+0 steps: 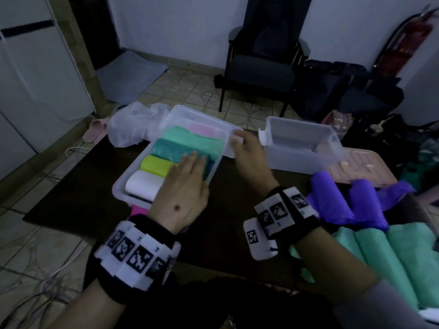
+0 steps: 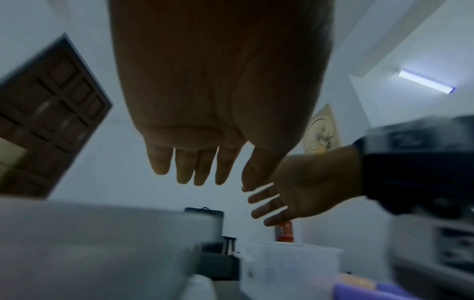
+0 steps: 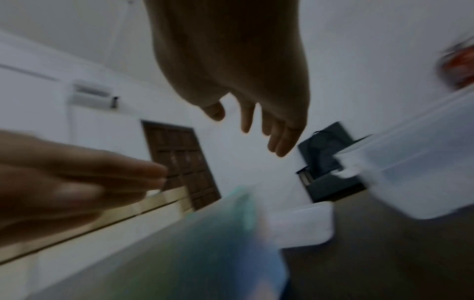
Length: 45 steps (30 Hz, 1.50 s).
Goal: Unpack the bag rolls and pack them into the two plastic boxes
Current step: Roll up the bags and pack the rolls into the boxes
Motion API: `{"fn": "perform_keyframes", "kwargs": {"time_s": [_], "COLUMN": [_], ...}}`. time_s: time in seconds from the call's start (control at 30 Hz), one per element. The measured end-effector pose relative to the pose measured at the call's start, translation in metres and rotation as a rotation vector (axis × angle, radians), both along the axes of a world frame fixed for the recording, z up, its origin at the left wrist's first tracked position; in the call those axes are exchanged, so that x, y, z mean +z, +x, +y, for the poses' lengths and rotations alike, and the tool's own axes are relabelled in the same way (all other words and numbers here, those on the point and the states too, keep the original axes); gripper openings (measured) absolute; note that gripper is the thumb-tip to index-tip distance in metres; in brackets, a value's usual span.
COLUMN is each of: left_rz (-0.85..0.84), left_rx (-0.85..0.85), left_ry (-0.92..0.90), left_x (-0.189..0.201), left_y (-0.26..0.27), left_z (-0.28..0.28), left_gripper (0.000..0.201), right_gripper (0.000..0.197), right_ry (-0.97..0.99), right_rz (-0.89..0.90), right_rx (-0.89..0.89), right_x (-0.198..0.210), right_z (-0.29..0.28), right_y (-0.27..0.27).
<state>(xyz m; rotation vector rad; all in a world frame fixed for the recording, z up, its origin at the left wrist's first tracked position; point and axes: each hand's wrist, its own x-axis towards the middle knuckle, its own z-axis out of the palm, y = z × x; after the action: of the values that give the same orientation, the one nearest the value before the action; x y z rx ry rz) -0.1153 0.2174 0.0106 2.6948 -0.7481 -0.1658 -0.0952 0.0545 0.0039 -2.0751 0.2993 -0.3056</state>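
Note:
A clear plastic box (image 1: 118, 186) on the dark table holds a white roll (image 1: 142, 186), a yellow roll (image 1: 155, 165), a dark teal roll (image 1: 171, 149), a light green roll (image 1: 190, 136) and a pink roll (image 1: 202, 128). My left hand (image 1: 190, 167) lies flat, fingers straight, over the dark teal roll; contact is unclear. My right hand (image 1: 244, 148) hangs with relaxed fingers by that box's right rim, holding nothing. The second clear box (image 1: 301, 160) stands empty to the right. In the left wrist view both the left hand (image 2: 195, 170) and the right hand (image 2: 271, 203) show straight fingers.
Purple rolls (image 1: 356, 203) and light green rolls (image 1: 384, 252) lie at the table's right front. A pink lid (image 1: 363, 169) sits behind them. A crumpled clear bag (image 1: 133, 122) lies behind the filled box. A dark chair (image 1: 261, 67) and bags stand on the floor beyond.

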Motion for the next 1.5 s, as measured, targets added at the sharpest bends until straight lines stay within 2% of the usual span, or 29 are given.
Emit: {"fn": "perform_keyframes", "kwargs": {"time_s": [0.07, 0.13, 0.2, 0.3, 0.37, 0.47, 0.57, 0.63, 0.73, 0.83, 1.07, 1.13, 1.2, 1.27, 1.33, 1.4, 1.43, 1.5], "left_rz": [-0.037, 0.04, 0.196, 0.381, 0.417, 0.445, 0.467, 0.505, 0.533, 0.554, 0.56, 0.564, 0.567, 0.569, 0.56, 0.536, 0.523, 0.501], "left_rx": [-0.103, -0.181, -0.227, -0.237, -0.209, -0.164, -0.161, -0.157, -0.162, -0.157, -0.154, -0.159, -0.164, -0.164, -0.162, -0.152, -0.14, -0.106], "left_ry": [-0.056, -0.036, 0.025, 0.163, 0.252, 0.361, 0.431, 0.437, 0.429, 0.437, 0.432, 0.426, 0.42, 0.418, 0.41, 0.395, 0.386, 0.38], "left_x": [-0.003, -0.018, -0.038, -0.069, -0.083, -0.095, -0.105, -0.109, -0.11, -0.11, -0.114, -0.114, -0.114, -0.112, -0.112, -0.112, -0.113, -0.114], "left_y": [-0.019, -0.033, -0.041, -0.041, -0.035, -0.025, -0.021, -0.021, -0.019, -0.017, -0.016, -0.016, -0.017, -0.017, -0.018, -0.02, -0.021, -0.022], "left_z": [-0.031, -0.062, -0.088, -0.118, -0.134, -0.149, -0.151, -0.15, -0.15, -0.151, -0.15, -0.149, -0.149, -0.148, -0.147, -0.145, -0.144, -0.142], "left_gripper": [0.055, 0.055, 0.057, 0.063, 0.065, 0.069, 0.074, 0.077, 0.078, 0.079, 0.08, 0.081, 0.081, 0.081, 0.082, 0.085, 0.088, 0.096], "right_gripper": [0.033, 0.039, 0.048, 0.066, 0.075, 0.059, 0.058, 0.057, 0.054, 0.056, 0.058, 0.055, 0.045, 0.033, 0.014, 0.008, 0.011, 0.032], "right_ry": [-0.01, 0.011, 0.074, 0.206, 0.308, 0.381, 0.433, 0.489, 0.353, 0.167, 0.156, 0.347, 0.719, 0.918, 1.025, 1.053, 1.048, 1.012], "right_rz": [-0.06, -0.033, 0.038, 0.099, 0.146, 0.22, 0.158, 0.185, 0.223, 0.203, 0.097, 0.05, -0.092, -0.167, -0.17, -0.141, -0.114, -0.065], "right_rx": [-0.316, -0.552, -0.711, -0.856, -0.844, -0.666, -0.689, -0.685, -0.6, -0.616, -0.664, -0.683, -0.673, -0.655, -0.718, -0.636, -0.62, -0.527], "right_x": [-0.002, -0.001, -0.001, -0.006, -0.014, -0.014, -0.015, -0.016, -0.027, -0.041, -0.049, -0.048, -0.043, -0.035, -0.027, -0.025, -0.025, -0.026], "right_z": [-0.047, -0.093, -0.134, -0.182, -0.209, -0.218, -0.225, -0.222, -0.221, -0.23, -0.22, -0.216, -0.211, -0.202, -0.197, -0.187, -0.182, -0.169], "right_y": [-0.004, -0.014, -0.022, -0.022, -0.024, -0.025, -0.015, -0.013, -0.018, -0.019, -0.024, -0.024, -0.027, -0.031, -0.037, -0.043, -0.045, -0.05]}}
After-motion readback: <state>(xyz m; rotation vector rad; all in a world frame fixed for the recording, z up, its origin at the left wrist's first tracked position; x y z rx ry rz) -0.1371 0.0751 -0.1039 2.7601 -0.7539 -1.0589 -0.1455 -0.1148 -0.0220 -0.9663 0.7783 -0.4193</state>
